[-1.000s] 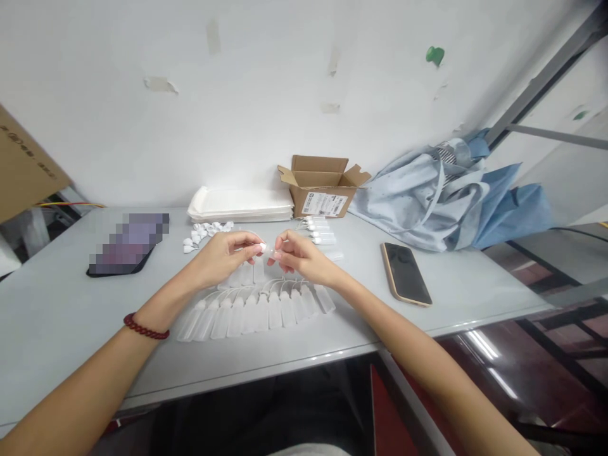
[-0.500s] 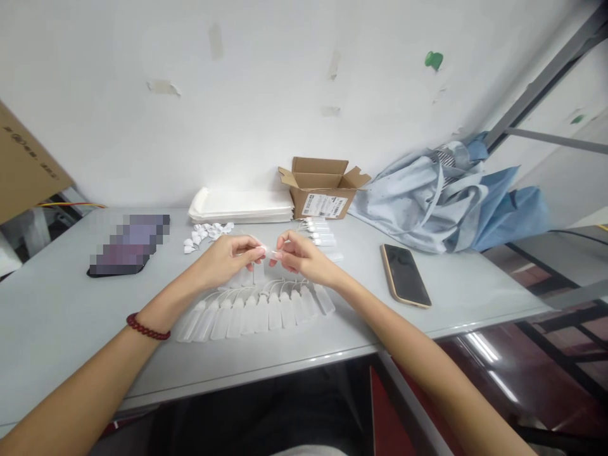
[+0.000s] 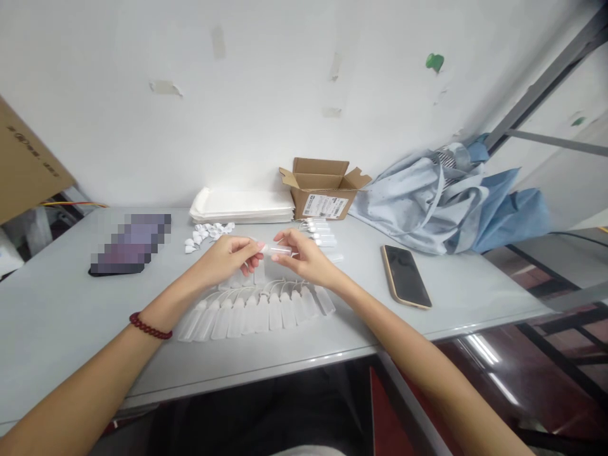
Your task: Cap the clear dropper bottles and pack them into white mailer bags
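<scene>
A small clear plastic tube (image 3: 279,251) is held level above the table between my two hands. My left hand (image 3: 230,256) pinches its whitish left end between thumb and fingertips. Around the tube's right part, my right hand (image 3: 306,256) has its thumb below and its fingers above. Just under my hands lies a row of similar translucent tubes (image 3: 249,316) with white caps and thin, pale curved cords. Further capped tubes (image 3: 325,240) lie behind my right hand. Small white caps (image 3: 204,234) with thin dark ends are heaped beyond my left wrist.
A stack of white sheets or envelopes (image 3: 242,206) and an open cardboard box (image 3: 325,196) stand along the wall. A phone (image 3: 406,277) lies at right, with blue-grey fabric (image 3: 427,196) behind it. A blurred-out dark object (image 3: 133,244) is at left.
My right hand's fingers have shifted and parted slightly, so more of the tube's clear body shows between my hands. My left hand has barely moved. The row on the table is the same.
</scene>
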A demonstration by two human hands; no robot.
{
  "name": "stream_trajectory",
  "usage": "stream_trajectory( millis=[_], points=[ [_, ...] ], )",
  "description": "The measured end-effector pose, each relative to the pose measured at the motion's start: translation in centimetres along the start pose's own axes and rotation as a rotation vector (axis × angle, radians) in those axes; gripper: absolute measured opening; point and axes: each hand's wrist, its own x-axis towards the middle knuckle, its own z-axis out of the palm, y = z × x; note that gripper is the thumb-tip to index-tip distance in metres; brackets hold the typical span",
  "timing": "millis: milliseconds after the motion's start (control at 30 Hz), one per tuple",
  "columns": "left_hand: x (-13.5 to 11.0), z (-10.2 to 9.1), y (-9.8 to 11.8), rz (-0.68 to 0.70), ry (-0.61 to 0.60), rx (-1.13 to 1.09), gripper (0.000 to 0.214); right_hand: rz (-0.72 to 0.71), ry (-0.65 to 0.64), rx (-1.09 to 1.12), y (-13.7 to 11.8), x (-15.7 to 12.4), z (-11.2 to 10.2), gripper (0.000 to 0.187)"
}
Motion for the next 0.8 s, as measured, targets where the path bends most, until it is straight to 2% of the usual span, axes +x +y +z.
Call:
stream_trajectory(
  millis=[100,200,300,500,600,733,800],
  points=[
    [0.0,0.1,0.0,-0.032,0.051,-0.040,0.041,-0.121,0.062,-0.228,0.2,0.1,0.1,0.021],
    [-0.1,0.2,0.1,0.017,0.030,-0.036,0.039,-0.165,0.095,-0.310,0.3,0.1,0.2,0.021],
    [-0.3,0.5,0.2,0.095,0.035,0.028,0.030,-0.097,0.095,-0.280,0.1,0.1,0.0,0.022],
    [-0.4,1.0,0.3,0.213,0.138,0.112,0.022,0.041,0.062,-0.190,-0.2,0.2,-0.4,0.026],
    [-0.3,0.8,0.3,0.141,0.095,0.051,0.029,0.027,0.072,-0.174,-0.2,0.2,-0.3,0.026],
    [0.0,0.5,-0.1,-0.007,0.006,-0.075,0.045,-0.060,0.087,-0.249,-0.2,0.2,0.1,0.025],
    [0.0,0.6,-0.2,-0.032,-0.015,-0.083,0.048,-0.091,0.089,-0.271,-0.2,0.1,0.3,0.026]
  ],
)
